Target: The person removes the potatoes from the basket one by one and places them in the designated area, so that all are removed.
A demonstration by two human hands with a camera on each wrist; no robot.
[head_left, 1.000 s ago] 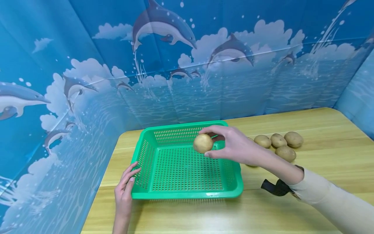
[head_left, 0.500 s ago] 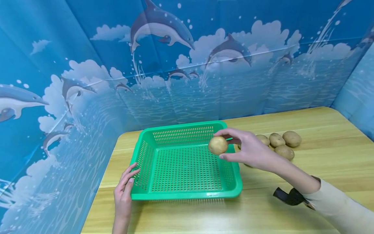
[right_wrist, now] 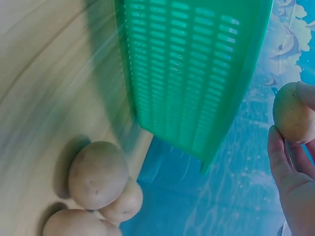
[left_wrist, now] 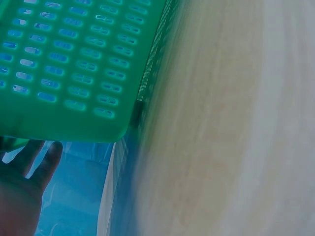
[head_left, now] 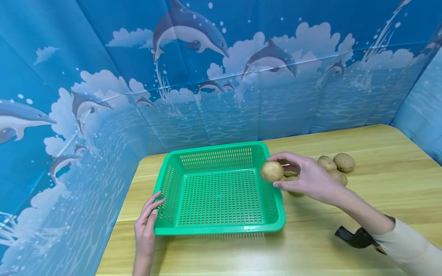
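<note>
A green mesh basket (head_left: 221, 230) stands on the wooden table, its slotted floor in plain sight. My right hand (head_left: 309, 178) pinches a potato (head_left: 271, 171) between thumb and fingers, above the basket's right rim. The right wrist view has this hand (right_wrist: 298, 196) and the held potato (right_wrist: 290, 115) at its right edge, outside the basket's slotted wall (right_wrist: 182, 73). My left hand (head_left: 145, 226) rests on the basket's left rim, fingers fairly straight across it. Seen from the left wrist, its fingers (left_wrist: 47, 164) reach up to the rim.
Several loose potatoes (head_left: 344, 162) lie on the table (head_left: 390, 184) right of the basket, some partly behind my right hand. A blue dolphin-print curtain (head_left: 214, 111) hangs along the table's back and left. A black strap device (head_left: 355, 237) hangs at my right wrist.
My right hand has carried the potato rightward, from over the basket's interior to its right rim. My left hand has stayed on the left rim, and the basket has stayed in place.
</note>
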